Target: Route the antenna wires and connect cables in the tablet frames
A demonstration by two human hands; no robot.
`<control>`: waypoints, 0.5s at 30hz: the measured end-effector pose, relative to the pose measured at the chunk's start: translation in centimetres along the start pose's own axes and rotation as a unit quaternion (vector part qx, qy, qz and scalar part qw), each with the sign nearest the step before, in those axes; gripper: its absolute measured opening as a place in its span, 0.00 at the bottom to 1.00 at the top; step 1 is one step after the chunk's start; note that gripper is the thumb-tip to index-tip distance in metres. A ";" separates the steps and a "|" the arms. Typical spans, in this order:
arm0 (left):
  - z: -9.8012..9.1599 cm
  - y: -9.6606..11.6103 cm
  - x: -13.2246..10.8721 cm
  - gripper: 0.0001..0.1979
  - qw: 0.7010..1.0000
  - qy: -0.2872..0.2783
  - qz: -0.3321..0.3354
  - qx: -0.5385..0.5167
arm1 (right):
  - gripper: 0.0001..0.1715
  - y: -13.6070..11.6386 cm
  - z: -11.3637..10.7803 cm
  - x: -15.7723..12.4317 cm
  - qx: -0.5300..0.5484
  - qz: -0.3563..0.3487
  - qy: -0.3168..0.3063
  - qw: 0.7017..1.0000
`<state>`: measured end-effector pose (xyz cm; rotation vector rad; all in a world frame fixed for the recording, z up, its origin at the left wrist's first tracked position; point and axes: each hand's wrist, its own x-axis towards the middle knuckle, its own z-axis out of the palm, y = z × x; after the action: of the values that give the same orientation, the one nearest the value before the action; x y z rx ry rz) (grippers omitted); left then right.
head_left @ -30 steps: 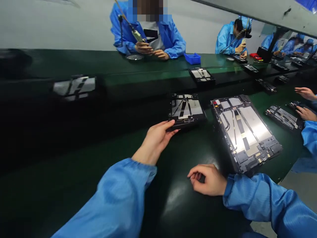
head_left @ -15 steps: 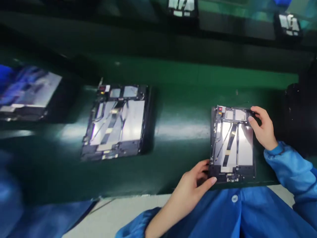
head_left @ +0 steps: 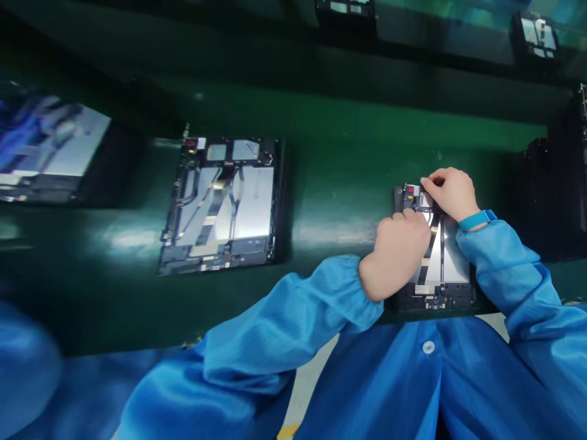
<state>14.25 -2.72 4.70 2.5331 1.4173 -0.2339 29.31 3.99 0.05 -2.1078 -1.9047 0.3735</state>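
Left hand (head_left: pixel 397 253), right hand (head_left: pixel 449 194) on a tablet frame (head_left: pixel 447 284), another frame (head_left: pixel 222 205) well apart

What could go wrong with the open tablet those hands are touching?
The left hand lies close over the thin dark ribbon cable of the open tablet, so pressing down might crease it. The right hand is at the tiny parts in the top corner, which could perhaps bend or snap. The tablet also sits near the edge of the green bench, so a bump might knock it off.
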 end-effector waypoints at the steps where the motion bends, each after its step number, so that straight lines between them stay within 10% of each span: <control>1: -0.2 0.0 0.4 0.16 1.000 -0.017 0.006 0.000 | 0.10 0.0 0.1 0.2 0.024 -0.010 0.007 1.000; 15: 2.6 -5.4 -3.2 0.07 0.982 0.010 -0.160 -0.099 | 0.08 0.2 -0.8 -5.6 0.021 -0.100 0.089 0.991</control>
<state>7.92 -3.35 2.30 2.1499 1.7568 -0.1136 29.22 -1.58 0.80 -1.8354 -1.9609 0.1756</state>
